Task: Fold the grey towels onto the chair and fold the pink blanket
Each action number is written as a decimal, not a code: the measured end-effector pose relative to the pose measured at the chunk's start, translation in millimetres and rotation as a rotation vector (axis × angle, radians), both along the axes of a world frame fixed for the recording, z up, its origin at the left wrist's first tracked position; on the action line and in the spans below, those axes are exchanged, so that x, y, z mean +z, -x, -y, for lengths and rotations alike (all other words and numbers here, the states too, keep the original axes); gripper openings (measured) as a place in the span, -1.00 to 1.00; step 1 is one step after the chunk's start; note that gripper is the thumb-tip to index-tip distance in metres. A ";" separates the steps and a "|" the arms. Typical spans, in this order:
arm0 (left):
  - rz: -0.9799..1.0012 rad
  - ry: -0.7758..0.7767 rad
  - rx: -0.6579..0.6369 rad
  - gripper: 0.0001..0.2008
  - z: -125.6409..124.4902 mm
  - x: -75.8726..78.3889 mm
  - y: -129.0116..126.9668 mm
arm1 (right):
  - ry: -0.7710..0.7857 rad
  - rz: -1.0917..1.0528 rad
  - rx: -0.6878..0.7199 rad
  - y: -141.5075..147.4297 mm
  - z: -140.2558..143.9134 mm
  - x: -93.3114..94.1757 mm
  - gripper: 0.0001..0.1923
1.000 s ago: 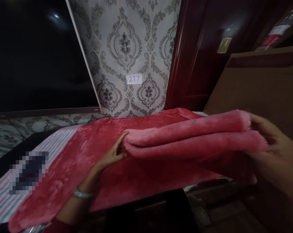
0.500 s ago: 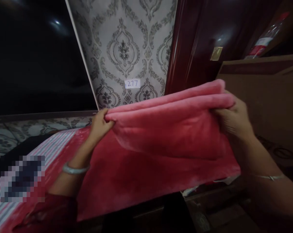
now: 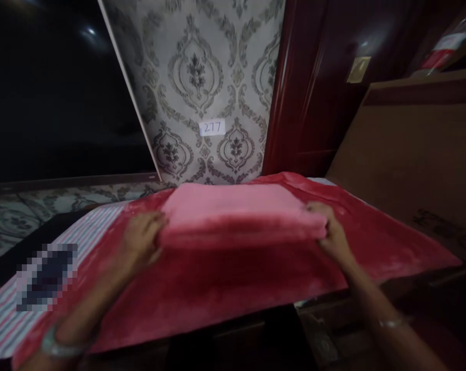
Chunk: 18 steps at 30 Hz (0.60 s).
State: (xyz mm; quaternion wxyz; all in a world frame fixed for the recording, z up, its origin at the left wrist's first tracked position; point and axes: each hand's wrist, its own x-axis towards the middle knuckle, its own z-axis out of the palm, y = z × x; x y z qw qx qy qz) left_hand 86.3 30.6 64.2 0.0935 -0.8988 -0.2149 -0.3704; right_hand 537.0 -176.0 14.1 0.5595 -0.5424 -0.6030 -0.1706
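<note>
Gripping folded pink towel (image 3: 236, 211) ends: left hand (image 3: 142, 239), right hand (image 3: 333, 232), atop red blanket (image 3: 217, 288).

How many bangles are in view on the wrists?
2: one bangle on the left wrist at lower left, one thin bangle on the right wrist at lower right.

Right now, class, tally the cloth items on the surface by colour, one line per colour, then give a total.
Pink: 1, the folded pink towel, with the left hand and right hand at its ends.
Red: 1, the red blanket spread beneath it.
Striped: 1, the striped cloth at the left edge.
Total: 3
</note>
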 end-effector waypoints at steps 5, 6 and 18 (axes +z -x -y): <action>-0.103 0.370 0.049 -0.56 42.1 -120.9 40.2 | 0.374 -0.135 -0.016 18.8 58.0 -114.3 -0.68; -0.069 0.452 0.071 -0.58 46.2 -122.2 43.2 | 0.406 -0.196 -0.035 21.3 63.8 -119.3 -0.67; 0.205 1.153 0.344 -0.28 38.1 -61.1 -14.3 | 0.719 -0.627 -0.164 34.5 37.5 -82.9 -0.13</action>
